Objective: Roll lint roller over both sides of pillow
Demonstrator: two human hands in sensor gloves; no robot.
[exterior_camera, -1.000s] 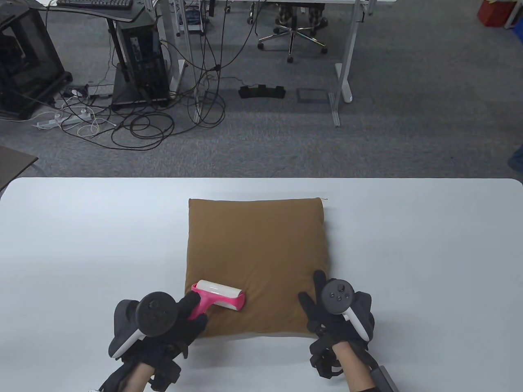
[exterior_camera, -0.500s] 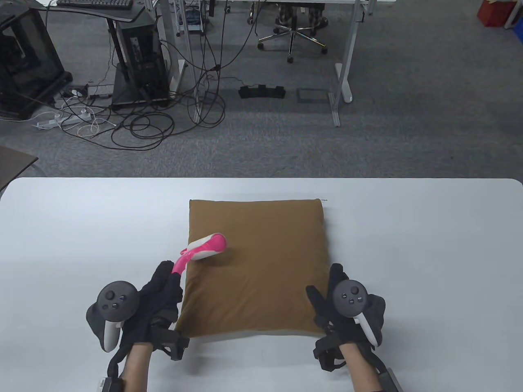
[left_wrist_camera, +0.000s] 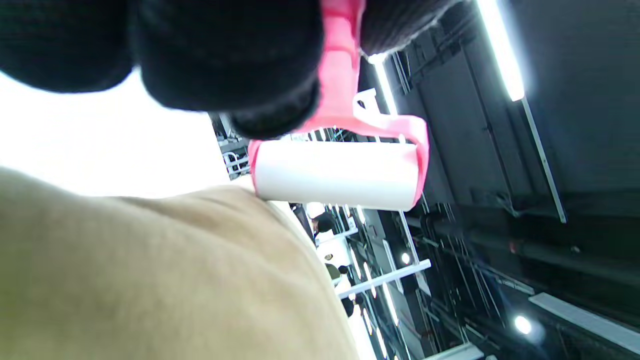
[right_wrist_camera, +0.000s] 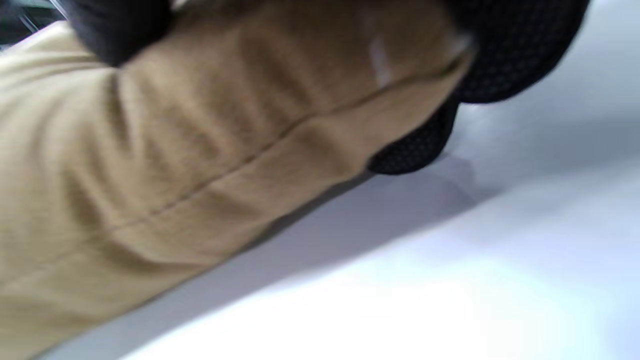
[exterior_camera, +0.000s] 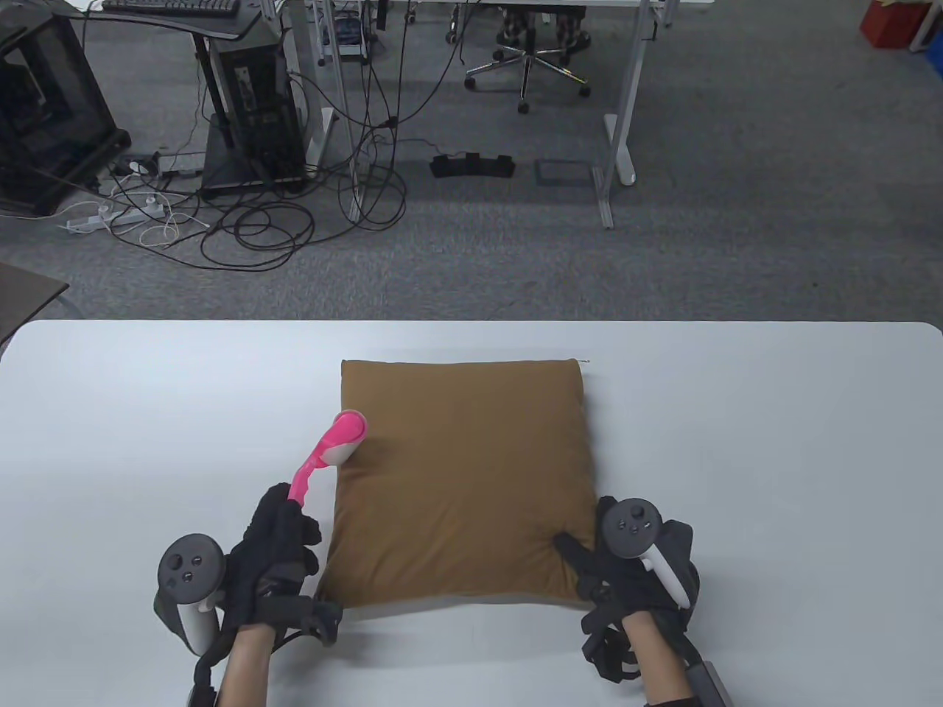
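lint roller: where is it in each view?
Table view: roller at the pillow's left edge, handle in the left hand.
Left wrist view: roller upper centre, above the pillow.
Right wrist view: not in it.
Shared landmark: the pillow.

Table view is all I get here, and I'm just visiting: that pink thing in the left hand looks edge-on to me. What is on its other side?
Observer: The left wrist view shows the pink plastic lint roller carries a white roll in a pink frame.
Operator: Is the roll on the cushion?
Observer: It sits at the edge of the brown fabric pillow; I cannot tell if it touches.
Operator: And the right hand?
Observer: The right wrist view shows the right hand with gloved fingers under the pillow's corner, against the white table.
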